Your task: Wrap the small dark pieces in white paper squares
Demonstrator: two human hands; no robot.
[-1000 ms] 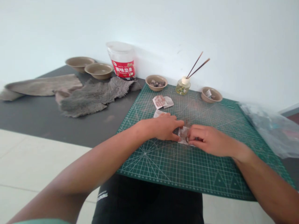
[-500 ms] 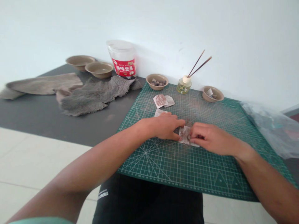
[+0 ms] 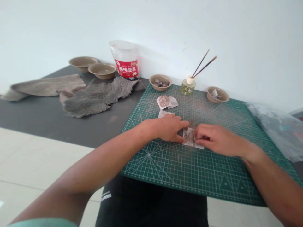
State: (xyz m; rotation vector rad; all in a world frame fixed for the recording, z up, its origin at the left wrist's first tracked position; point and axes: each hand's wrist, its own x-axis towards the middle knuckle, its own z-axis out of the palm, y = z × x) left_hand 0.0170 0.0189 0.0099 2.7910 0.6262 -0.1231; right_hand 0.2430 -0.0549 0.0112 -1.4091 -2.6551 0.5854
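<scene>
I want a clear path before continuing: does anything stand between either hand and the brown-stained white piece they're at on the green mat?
Nothing visible does. The left hand is at the left edge of the brown-stained white piece; the right hand, curled, is at its right side. Whether it pinches something small is unclear.

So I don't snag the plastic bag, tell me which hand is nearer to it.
Right. The right hand is left of the plastic bag, at the right part of the smudged paper piece; the left hand is farther left, at that piece's left edge.
</scene>
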